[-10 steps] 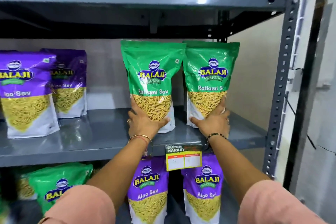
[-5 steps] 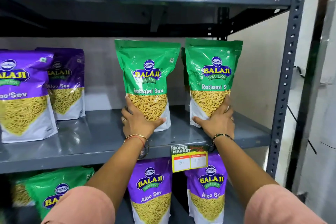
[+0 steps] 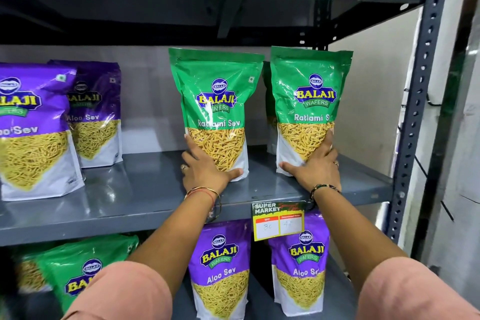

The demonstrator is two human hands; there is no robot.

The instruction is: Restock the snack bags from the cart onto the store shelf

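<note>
Two green Ratlami Sev bags stand upright side by side on the grey middle shelf point(image 3: 145, 197). My left hand point(image 3: 205, 169) grips the bottom of the left green bag point(image 3: 217, 101), thumb along its lower front edge. My right hand point(image 3: 315, 166) holds the base of the right green bag point(image 3: 310, 96), which stands near the shelf's right end. Another green bag shows partly behind the right one. The cart is out of view.
Two purple Aloo Sev bags point(image 3: 33, 127) stand at the left of the same shelf. Purple bags point(image 3: 220, 267) and a green bag point(image 3: 85, 270) fill the shelf below. A yellow price tag point(image 3: 278, 221) hangs from the shelf edge. A perforated upright post point(image 3: 418, 101) bounds the right side.
Both hands have stayed on the two green bags. The left bag has shifted a little leftward and deeper, widening the gap between them; the view has moved closer.
</note>
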